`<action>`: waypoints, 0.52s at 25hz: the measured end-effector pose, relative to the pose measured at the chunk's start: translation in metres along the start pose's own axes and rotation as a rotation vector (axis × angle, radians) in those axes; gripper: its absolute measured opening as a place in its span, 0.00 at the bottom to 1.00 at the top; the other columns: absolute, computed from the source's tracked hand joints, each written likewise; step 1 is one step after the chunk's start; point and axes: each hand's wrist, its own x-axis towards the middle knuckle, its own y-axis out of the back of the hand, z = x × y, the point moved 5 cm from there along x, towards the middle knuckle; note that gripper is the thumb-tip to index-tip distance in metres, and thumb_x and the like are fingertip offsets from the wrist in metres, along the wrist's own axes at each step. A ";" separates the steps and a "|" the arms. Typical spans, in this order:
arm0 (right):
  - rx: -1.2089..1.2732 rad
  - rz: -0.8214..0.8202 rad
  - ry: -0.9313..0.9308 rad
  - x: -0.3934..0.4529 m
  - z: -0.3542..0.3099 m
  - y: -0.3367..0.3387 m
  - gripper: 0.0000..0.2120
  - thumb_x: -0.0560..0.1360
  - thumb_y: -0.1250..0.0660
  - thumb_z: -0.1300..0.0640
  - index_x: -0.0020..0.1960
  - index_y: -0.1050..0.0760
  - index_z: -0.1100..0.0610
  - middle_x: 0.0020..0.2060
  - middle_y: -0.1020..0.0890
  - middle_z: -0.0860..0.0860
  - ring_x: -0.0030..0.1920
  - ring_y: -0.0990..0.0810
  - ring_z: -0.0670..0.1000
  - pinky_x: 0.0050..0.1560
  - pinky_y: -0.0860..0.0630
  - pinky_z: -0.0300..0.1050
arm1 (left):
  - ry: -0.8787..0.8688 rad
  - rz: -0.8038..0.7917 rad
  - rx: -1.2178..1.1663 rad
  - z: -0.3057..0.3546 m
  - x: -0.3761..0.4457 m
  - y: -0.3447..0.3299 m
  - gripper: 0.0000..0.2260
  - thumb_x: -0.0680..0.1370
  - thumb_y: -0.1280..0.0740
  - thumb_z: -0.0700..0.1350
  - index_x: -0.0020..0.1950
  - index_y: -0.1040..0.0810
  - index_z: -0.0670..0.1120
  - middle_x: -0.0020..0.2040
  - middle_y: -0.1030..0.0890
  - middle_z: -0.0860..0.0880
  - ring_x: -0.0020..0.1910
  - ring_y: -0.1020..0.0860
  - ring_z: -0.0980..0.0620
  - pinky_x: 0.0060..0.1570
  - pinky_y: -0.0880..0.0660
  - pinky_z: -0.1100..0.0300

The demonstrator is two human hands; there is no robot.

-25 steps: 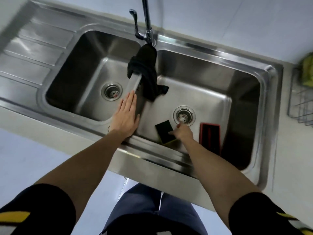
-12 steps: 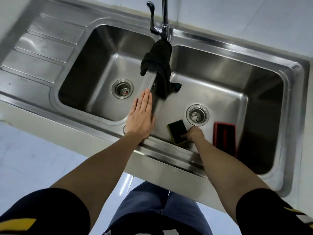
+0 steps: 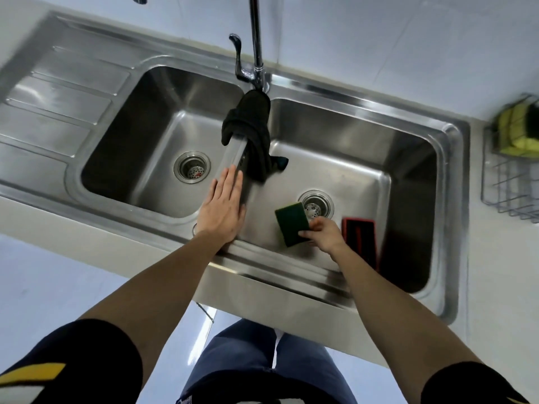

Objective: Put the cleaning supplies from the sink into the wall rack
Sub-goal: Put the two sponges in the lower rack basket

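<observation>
A green scouring sponge [image 3: 291, 225] with a yellow edge is lifted off the floor of the right basin, pinched at its lower right corner by my right hand [image 3: 325, 234]. A red and black brush-like item [image 3: 360, 243] leans against the basin wall just right of that hand. My left hand [image 3: 223, 209] lies flat with fingers together on the divider between the two basins. The wire wall rack [image 3: 509, 182] hangs at the far right and holds yellow-green sponges [image 3: 514, 132].
A black cloth [image 3: 252, 132] drapes over the divider below the tap [image 3: 256, 39]. The double steel sink [image 3: 449, 176] has a drain in each basin and a ribbed drainboard [image 3: 58, 103] at left. White tiled wall behind.
My right hand has taken hold of the green sponge and raised it from the basin floor. The left hand stays on the divider. The view shifted, bringing the rack back into sight.
</observation>
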 end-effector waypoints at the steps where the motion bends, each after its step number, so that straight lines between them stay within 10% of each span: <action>1: 0.069 0.024 0.020 -0.006 -0.005 0.014 0.15 0.66 0.22 0.64 0.37 0.29 0.53 0.43 0.21 0.58 0.46 0.20 0.59 0.49 0.21 0.57 | -0.004 -0.006 -0.012 0.000 0.002 0.002 0.30 0.80 0.50 0.51 0.78 0.57 0.42 0.79 0.57 0.43 0.78 0.58 0.46 0.77 0.54 0.49; 6: 0.255 0.098 0.165 -0.039 -0.036 0.078 0.15 0.69 0.25 0.67 0.40 0.31 0.56 0.40 0.22 0.56 0.42 0.21 0.55 0.42 0.21 0.49 | 0.000 -0.019 -0.092 0.012 0.013 0.012 0.30 0.81 0.46 0.50 0.79 0.55 0.44 0.80 0.54 0.45 0.79 0.54 0.47 0.76 0.55 0.51; 13: 0.364 0.455 0.414 -0.100 -0.060 0.288 0.12 0.72 0.28 0.65 0.47 0.30 0.54 0.43 0.20 0.56 0.42 0.19 0.52 0.41 0.19 0.48 | -0.262 0.055 -0.222 0.203 0.100 0.071 0.29 0.82 0.48 0.54 0.79 0.56 0.47 0.80 0.55 0.47 0.79 0.56 0.48 0.76 0.56 0.51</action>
